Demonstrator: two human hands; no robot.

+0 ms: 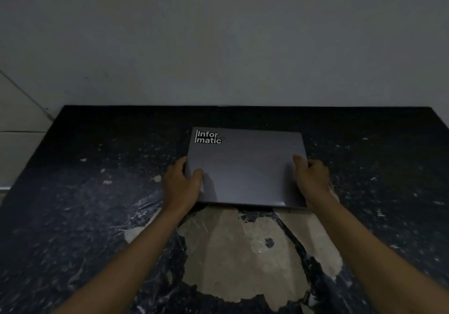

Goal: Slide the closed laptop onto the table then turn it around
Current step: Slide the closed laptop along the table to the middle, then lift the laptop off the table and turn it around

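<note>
A closed grey laptop [246,165] lies flat on the dark speckled table [97,192], near the middle and toward the wall. A white "Informatic" sticker [208,137] sits at its far left corner. My left hand [181,185] grips the laptop's near left edge, thumb on the lid and fingers around the side. My right hand [312,180] grips the near right edge the same way. Both forearms reach in from the bottom of the view.
The tabletop's dark covering is worn away in a large pale patch [243,253] just in front of the laptop. A plain grey wall [218,46] rises right behind the table. At the left, pale tiles [17,124] meet the table's edge.
</note>
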